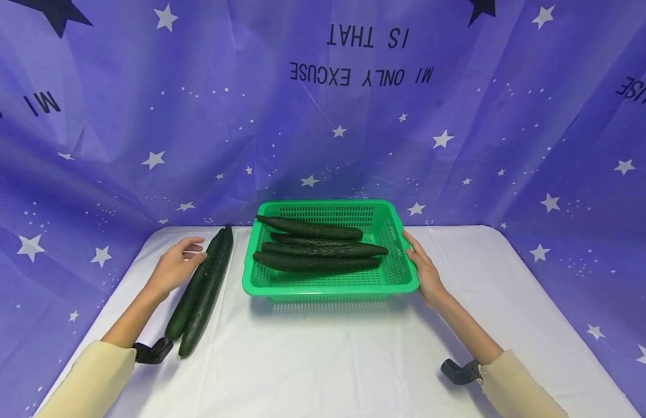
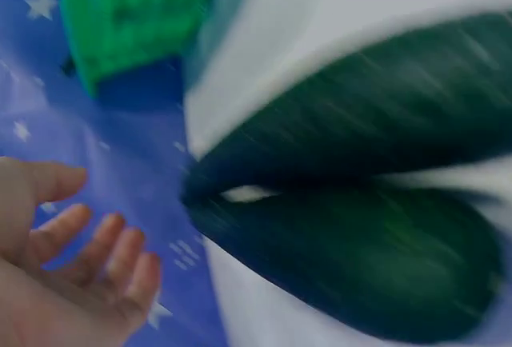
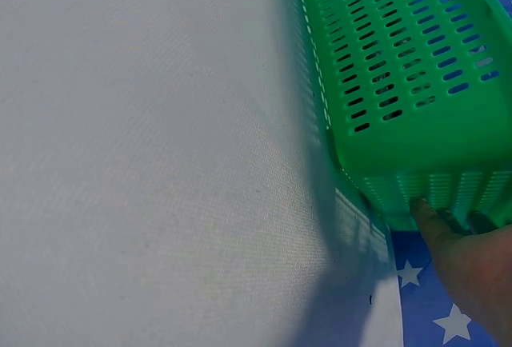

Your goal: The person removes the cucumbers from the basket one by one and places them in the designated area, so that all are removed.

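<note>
My left hand [image 1: 175, 266] hovers at the left over two long dark green cucumbers [image 1: 207, 296], which lie side by side on the white table. Its fingers are loosely bent with nothing between them; in the left wrist view the same hand [image 2: 80, 259] appears beyond the tapered ends of the blurred cucumbers [image 2: 352, 259]. At the centre stands a green plastic basket [image 1: 328, 290] with several cucumbers [image 1: 323, 264] lying crosswise inside. My right hand [image 1: 426, 276] rests against the basket's right end. In the right wrist view, fingers [image 3: 432, 223] touch the outer wall below the rim.
A white cloth covers the table [image 1: 312, 371]. Behind it and at both sides hangs a purple-blue curtain [image 1: 281, 133] with stars and lettering; the basket's back rim is close to it. Dark wrist devices [image 1: 153, 351] sit on both forearms.
</note>
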Demonstrator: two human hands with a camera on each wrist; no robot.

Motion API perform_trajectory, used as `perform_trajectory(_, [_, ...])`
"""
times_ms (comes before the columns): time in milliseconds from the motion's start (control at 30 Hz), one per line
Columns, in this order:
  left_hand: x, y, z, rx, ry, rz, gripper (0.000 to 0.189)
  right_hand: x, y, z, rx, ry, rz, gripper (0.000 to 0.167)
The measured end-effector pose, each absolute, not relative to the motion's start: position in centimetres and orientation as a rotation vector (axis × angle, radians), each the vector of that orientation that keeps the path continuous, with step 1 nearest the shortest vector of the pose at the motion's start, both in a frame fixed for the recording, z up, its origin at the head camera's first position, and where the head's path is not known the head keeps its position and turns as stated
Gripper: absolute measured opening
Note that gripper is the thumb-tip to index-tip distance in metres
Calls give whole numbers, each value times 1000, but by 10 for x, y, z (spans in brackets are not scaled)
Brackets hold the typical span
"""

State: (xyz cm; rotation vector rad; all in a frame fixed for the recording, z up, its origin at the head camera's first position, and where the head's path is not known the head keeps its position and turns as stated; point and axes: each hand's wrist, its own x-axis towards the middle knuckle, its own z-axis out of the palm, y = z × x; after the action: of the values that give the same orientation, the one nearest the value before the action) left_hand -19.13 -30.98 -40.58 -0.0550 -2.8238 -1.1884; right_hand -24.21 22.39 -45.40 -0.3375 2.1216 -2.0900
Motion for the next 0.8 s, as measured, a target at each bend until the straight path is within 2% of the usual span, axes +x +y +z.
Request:
perform_trajectory(367, [-209,-229,-371,-620,-2728,-1238,33,-241,223,-454,-345,2121,-2082,53])
perform_trajectory(533, [-216,-196,-373,-818,-2775,-1223,37,-240,223,-453,-333,2123,-2081,53])
perform_trajectory(800, [-228,-158,-381,-980,-2941,-1020,44,-241,223,-453,-334,2124,-2083,53])
